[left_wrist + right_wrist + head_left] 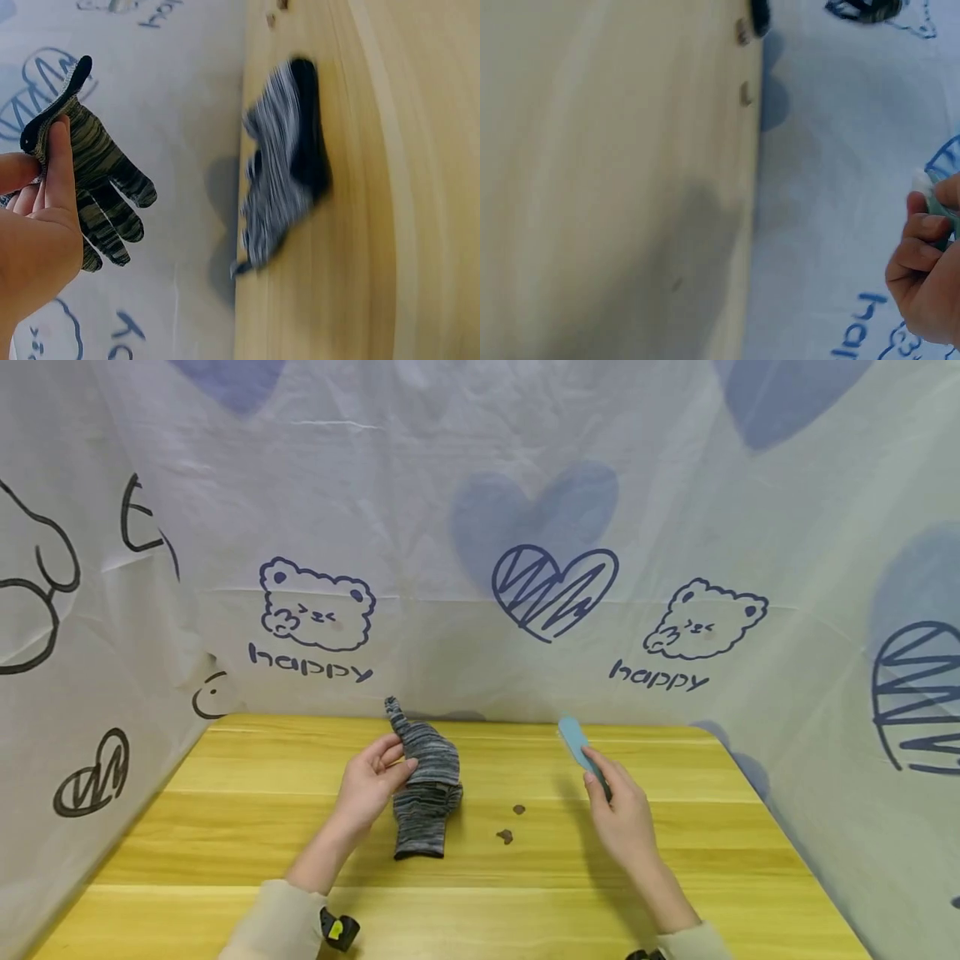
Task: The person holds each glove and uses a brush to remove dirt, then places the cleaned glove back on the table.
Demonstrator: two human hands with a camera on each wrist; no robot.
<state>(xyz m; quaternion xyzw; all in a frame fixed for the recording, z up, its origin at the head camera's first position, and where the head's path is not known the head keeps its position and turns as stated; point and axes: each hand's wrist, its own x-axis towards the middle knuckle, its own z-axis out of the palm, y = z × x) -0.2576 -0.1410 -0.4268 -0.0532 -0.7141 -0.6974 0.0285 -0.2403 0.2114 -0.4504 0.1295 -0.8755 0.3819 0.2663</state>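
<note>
My left hand [369, 783] pinches the dark-edged cuff of a grey-and-black striped knit glove [105, 172], its fingers dangling in the left wrist view. A second, matching glove [281, 142] lies on the table, its dark cuff facing me. From the head view the two overlap, so where one ends is hard to tell. Off to the right, my right hand [624, 817] grips a slim light-blue brush [573, 739] above the table. Its rounded end points away from me, and a whitish tuft [921, 181] shows beside the fingers in the right wrist view.
Small brown clumps [506, 837] lie on the yellow wood-grain table [247, 827], between the gloves and my right hand. Behind the table's far edge hangs a pale sheet [420, 635] with heart and bear drawings; it also runs along both sides.
</note>
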